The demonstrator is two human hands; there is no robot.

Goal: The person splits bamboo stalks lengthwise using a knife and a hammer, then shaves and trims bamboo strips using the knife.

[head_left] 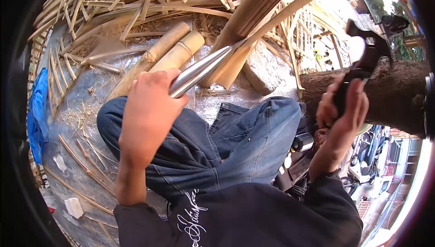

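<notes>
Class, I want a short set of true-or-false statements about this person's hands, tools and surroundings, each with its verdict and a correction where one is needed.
1. The left hand grips a shiny metal bar. True.
2. The right hand is empty. False: it grips a black hammer.
3. The hammer is apart from the metal bar. True.
4. The blue sheet lies to the person's right. False: the blue sheet is on the left.
5. The person wears blue jeans. True.
6. The person's top is white. False: it is dark, with white lettering.
</notes>
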